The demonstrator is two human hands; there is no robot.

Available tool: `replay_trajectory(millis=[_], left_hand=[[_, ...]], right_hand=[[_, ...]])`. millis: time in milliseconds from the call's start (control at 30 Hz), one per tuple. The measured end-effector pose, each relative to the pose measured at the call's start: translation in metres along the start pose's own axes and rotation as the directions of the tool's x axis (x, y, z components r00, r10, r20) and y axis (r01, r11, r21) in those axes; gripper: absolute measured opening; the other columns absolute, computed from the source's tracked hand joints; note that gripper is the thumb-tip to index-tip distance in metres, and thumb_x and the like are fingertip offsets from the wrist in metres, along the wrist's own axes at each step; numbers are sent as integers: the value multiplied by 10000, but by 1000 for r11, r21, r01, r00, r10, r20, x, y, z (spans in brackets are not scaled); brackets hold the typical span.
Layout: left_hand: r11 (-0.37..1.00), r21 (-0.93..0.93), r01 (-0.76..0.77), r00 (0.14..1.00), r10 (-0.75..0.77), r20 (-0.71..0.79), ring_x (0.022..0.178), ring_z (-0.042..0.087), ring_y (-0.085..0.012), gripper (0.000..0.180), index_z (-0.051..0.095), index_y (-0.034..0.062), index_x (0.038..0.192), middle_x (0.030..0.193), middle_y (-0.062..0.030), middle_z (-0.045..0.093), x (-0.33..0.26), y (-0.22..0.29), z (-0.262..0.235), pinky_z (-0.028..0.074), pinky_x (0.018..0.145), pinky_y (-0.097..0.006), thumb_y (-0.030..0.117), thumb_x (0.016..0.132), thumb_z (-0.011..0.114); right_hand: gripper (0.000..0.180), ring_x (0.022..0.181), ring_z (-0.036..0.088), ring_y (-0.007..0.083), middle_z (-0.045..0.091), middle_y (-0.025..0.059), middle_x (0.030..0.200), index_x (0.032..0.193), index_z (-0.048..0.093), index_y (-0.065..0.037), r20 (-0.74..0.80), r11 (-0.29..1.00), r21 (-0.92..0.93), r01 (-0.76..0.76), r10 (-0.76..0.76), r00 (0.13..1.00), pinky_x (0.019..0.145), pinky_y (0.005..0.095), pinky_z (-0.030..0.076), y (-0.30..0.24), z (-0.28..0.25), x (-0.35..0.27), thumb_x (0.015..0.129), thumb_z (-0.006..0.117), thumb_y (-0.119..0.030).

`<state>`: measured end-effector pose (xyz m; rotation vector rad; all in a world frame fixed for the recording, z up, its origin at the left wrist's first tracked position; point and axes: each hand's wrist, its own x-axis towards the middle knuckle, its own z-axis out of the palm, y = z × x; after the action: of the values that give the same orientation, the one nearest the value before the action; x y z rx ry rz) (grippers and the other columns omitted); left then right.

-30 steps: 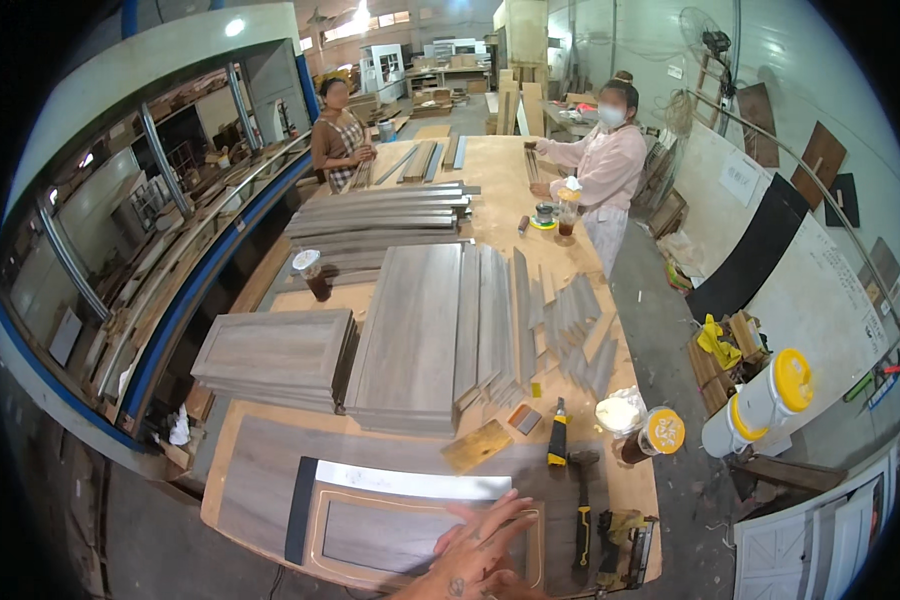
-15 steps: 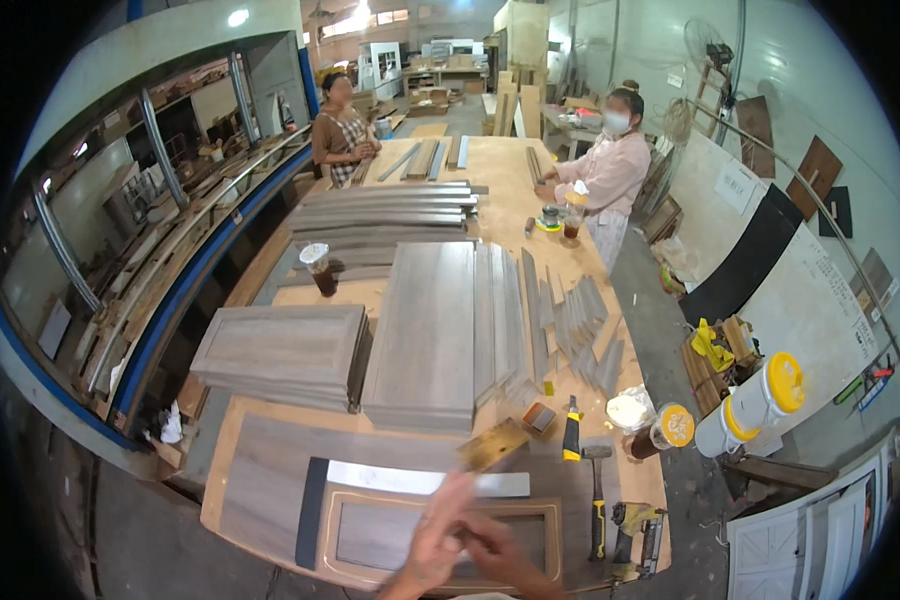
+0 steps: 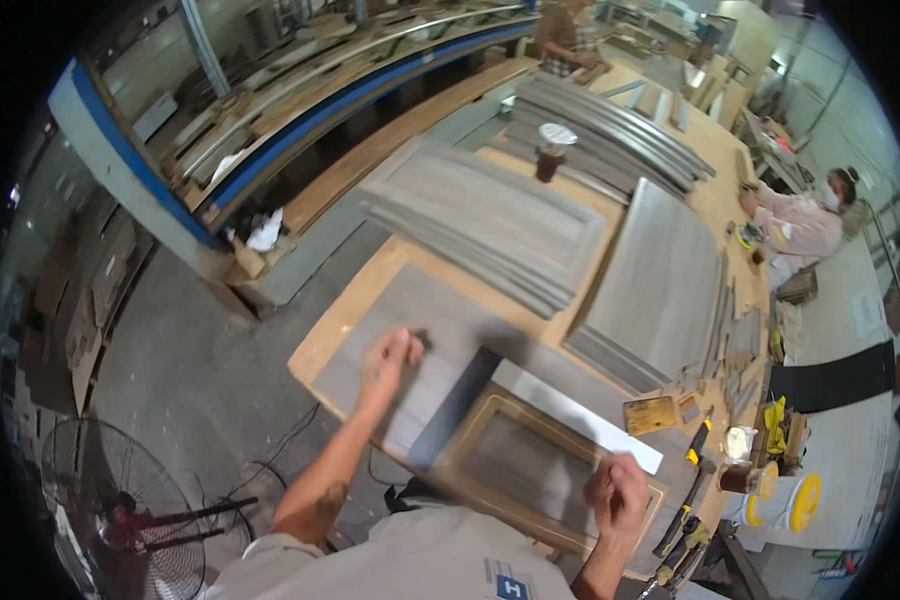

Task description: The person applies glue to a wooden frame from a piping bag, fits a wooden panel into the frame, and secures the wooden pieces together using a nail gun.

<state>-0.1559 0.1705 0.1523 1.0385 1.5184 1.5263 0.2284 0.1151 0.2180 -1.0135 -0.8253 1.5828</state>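
Note:
My left hand (image 3: 394,357) is raised over the bare left part of a grey wood-grain board (image 3: 395,310). Its fingers are closed, with a small dark spot beside the fingertips that I cannot make out. Above the right end of a framed cabinet door panel (image 3: 530,455), my right hand (image 3: 618,492) is curled and slightly blurred; whatever lies inside its fingers is hidden. A white strip (image 3: 570,412) runs along the panel's far edge, and a dark strip (image 3: 456,405) lies along its left end. Both strips and the panel rest on the grey board.
Stacked framed panels (image 3: 485,220) and flat grey boards (image 3: 655,280) stand beyond. Right of the panel lie a yellowish block (image 3: 650,415), a hammer (image 3: 674,528) and a nail gun (image 3: 682,552). A drink cup (image 3: 550,160) stands farther back. A floor fan (image 3: 120,500) is at lower left.
My view has swung left and down. My hands, together over the panel before, are now apart: the left one over the board's left part, the right one at the panel's right end.

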Motion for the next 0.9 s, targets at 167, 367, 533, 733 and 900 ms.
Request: replay_trajectory(millis=[167,367,533,733,900], left_hand=[[996,16,89,880,-71,-470,790,574,-154,320,615,1,1067,873,-61,628,128,-60,-120,460,769,-294,299,1007,514],[776,625,-86,948,256,-187,1385,379,-391,805,391,-42,1437,1475,-279,402,319,-74,-150,307,1137,-421,521,901,600],[751,653,-98,970,218,-105,1394,358,-404,904,298,-102,1462,1489,-302,363,390,-78,-144,278,1160,-414,510,883,627],[732,678,-67,974,195,-115,1454,223,-410,858,275,-84,1480,1511,-329,297,416,-97,-149,197,1187,-427,438,899,628],[655,706,-270,844,514,-154,1409,313,-415,715,376,-73,1438,1477,-302,378,345,-77,-79,238,1164,-450,420,954,559]], right_hand=[[360,770,608,151,653,104,926,1200,598,38,-142,931,-298,-211,175,974,668,274,514,42,59,92,955,607,-227],[580,968,619,224,651,168,1106,1378,463,72,-136,657,-742,131,-339,931,829,323,511,78,55,263,937,620,-271],[618,1164,597,309,600,268,1263,1387,430,87,-144,497,-865,-66,-121,982,969,376,470,82,91,294,918,620,-269],[708,1188,569,411,548,345,1286,1363,427,127,-66,550,-835,26,-146,987,1020,410,431,80,103,279,869,652,-326],[559,1117,597,412,605,305,1197,1263,515,121,-190,716,-698,21,-213,958,969,445,455,43,68,241,891,619,-284]])
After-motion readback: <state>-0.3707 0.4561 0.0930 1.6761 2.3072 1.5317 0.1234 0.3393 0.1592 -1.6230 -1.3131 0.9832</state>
